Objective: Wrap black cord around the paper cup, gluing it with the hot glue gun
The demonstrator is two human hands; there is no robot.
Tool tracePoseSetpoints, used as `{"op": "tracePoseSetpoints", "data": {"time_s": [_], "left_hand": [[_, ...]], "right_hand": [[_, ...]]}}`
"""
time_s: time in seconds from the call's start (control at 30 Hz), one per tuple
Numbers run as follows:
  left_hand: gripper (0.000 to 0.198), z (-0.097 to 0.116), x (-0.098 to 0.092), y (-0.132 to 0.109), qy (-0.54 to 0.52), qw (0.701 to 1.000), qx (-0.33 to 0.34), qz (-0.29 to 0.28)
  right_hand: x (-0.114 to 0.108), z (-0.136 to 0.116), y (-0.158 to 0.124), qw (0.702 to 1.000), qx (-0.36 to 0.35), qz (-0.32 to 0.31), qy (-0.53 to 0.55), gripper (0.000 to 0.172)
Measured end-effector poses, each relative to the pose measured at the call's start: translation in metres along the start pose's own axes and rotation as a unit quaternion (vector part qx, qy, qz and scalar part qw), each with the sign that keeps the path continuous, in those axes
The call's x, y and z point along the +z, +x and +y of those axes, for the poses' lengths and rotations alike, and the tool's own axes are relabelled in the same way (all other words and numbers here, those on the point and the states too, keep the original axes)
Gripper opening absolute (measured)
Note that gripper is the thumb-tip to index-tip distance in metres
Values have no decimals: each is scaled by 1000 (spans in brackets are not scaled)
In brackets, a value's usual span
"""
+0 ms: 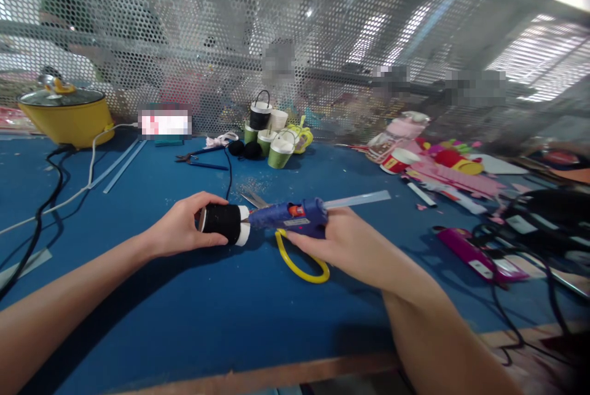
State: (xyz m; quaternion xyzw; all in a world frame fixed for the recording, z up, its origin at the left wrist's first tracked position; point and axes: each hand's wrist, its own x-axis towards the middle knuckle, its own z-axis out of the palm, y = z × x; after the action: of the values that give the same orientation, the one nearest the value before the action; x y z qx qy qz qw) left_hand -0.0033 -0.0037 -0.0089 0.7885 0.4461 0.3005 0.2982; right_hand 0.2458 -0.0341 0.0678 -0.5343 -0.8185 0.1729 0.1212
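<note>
My left hand (184, 223) is closed around a small paper cup (222, 224) wrapped in black yarn, which lies on its side with its white rim facing right. In my right hand (332, 238) is a blue hot glue gun (295, 217) with a clear glue stick (357, 199) poking out of its back. Its nozzle meets the cup's white rim; whether it touches the inside or the edge, I cannot tell. Beneath the gun lie scissors with a yellow handle (302, 269), their blades partly hidden. A black strand of yarn (229, 177) runs back from the cup.
Small green and black cups (281, 149) stand at the back, near pliers (203, 163). A yellow electric pot (64, 115) sits back left with cables. At right are a pink bottle (399, 131), paper scraps and a purple device (479, 254). A perforated metal screen (221, 32) closes the far side.
</note>
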Motion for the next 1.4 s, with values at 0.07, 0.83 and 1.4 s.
{"op": "tracePoseSetpoints", "data": {"time_s": [0.07,0.83,1.4], "left_hand": [[51,0,0,0,4,1000,-6,-1],[46,3,1,0,67,993,95,28],[45,-1,4,-4,146,970,195,24]], "right_hand": [[0,0,-1,1000,-5,-7,-3,31],[-1,1,1,1000,9,-1,-1,28],[1,3,12,998,29,50,14,26]]}}
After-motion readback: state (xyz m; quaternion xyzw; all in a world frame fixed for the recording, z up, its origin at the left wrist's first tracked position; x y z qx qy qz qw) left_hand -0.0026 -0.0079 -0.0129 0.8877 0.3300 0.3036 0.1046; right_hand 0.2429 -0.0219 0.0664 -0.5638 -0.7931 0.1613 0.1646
